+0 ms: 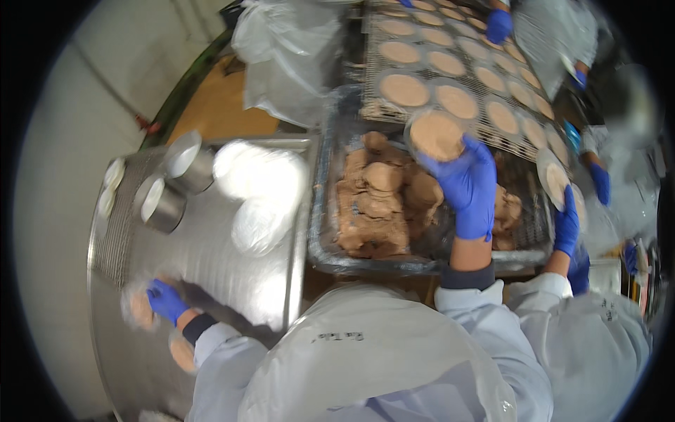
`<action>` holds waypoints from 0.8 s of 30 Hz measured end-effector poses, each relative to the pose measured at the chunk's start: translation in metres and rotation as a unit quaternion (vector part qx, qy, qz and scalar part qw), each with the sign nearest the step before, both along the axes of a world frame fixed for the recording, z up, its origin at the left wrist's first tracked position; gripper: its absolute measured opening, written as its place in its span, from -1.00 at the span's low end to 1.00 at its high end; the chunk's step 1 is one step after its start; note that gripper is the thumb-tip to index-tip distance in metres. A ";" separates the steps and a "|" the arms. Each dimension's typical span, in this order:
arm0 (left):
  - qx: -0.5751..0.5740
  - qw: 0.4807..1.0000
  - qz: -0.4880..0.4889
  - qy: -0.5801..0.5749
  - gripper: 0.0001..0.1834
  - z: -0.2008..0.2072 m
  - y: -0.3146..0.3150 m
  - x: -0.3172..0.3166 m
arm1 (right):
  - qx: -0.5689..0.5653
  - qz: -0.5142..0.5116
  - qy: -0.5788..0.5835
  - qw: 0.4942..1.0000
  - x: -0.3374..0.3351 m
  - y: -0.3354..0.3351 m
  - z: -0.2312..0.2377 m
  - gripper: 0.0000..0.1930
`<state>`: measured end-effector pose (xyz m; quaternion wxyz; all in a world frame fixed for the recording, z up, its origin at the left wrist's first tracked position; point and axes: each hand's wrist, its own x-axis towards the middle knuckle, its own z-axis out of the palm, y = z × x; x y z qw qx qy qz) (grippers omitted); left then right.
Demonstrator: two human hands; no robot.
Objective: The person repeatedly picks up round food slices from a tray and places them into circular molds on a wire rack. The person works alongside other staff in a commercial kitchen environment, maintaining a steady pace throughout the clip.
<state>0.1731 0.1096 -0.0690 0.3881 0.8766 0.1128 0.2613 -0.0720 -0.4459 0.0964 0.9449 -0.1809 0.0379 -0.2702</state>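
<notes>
In my raised right hand (464, 184), gloved in blue, rests a round flat pinkish-tan patty (437, 135) on a thin film disc, above a tub of brown paste. The thumb and fingers hold it from below and the side. Out to the left, my blue-gloved left hand (167, 301) has its fingers on the edge of another patty (143, 311) with film around it, low over the steel table (211, 260); it is slightly blurred. Closer to me a further patty (183, 352) lies on the table, partly beside my sleeve.
The black tub (422, 266) of brown paste (376, 204) sits ahead. Behind it, a mesh rack (376, 110) carries rows of patties. Two metal cylinders (167, 211) and stacked film discs (260, 179) stand on the table. At right, a co-worker's gloved hand (567, 224) holds a patty; other workers' hands are beyond.
</notes>
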 end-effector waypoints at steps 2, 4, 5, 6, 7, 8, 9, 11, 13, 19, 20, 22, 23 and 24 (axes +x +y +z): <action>0.096 0.992 -0.030 0.071 -0.68 -0.008 -0.015 0.012 | -0.196 -0.242 0.033 0.950 -0.005 -0.009 0.041 -0.46; -0.012 0.969 -0.244 0.037 -0.68 0.007 -0.109 0.018 | -0.464 -0.469 0.142 0.738 0.000 -0.035 0.047 -0.44; -0.189 0.934 -0.294 0.078 -0.66 0.015 -0.152 0.015 | -0.568 -0.543 0.194 0.587 0.002 -0.044 0.044 -0.42; -0.359 0.866 -0.328 0.114 -0.63 0.023 -0.191 0.010 | -0.567 -0.461 0.250 0.635 0.000 -0.044 0.039 -0.42; -0.519 0.762 -0.356 0.151 -0.59 0.030 -0.236 0.006 | -0.560 -0.380 0.306 0.670 -0.008 -0.046 0.035 -0.42; -0.659 0.630 -0.369 0.181 -0.54 0.036 -0.276 -0.001 | -0.546 -0.293 0.357 0.699 -0.013 -0.048 0.027 -0.42; -0.663 0.593 -0.390 0.237 -0.50 0.043 -0.310 -0.011 | -0.567 -0.373 0.353 0.643 -0.014 -0.051 0.006 -0.46; -0.642 0.561 -0.445 0.273 -0.51 0.049 -0.369 -0.035 | -0.462 -0.312 0.298 0.775 -0.033 -0.042 0.005 -0.49; -0.687 0.460 -0.429 0.363 -0.55 0.093 -0.428 -0.070 | -0.334 -0.276 0.222 0.873 -0.045 -0.059 -0.024 -0.47; -0.699 0.308 -0.501 0.407 -0.50 0.113 -0.506 -0.104 | 0.063 -0.144 0.055 0.986 -0.016 -0.040 -0.049 -0.42; -0.694 0.292 -0.508 0.419 -0.51 0.110 -0.502 -0.106 | 0.047 -0.112 0.040 0.992 -0.015 -0.041 -0.052 -0.43; -0.682 0.267 -0.518 0.442 -0.51 0.118 -0.478 -0.114 | 0.016 -0.097 0.073 0.992 -0.014 -0.037 -0.056 -0.43; -0.672 0.284 -0.555 0.401 -0.51 0.123 -0.462 -0.114 | 0.004 -0.073 0.060 0.995 -0.018 -0.034 -0.057 -0.45; -0.682 0.284 -0.550 0.389 -0.51 0.136 -0.443 -0.111 | -0.020 -0.087 0.046 0.995 -0.020 -0.033 -0.045 -0.44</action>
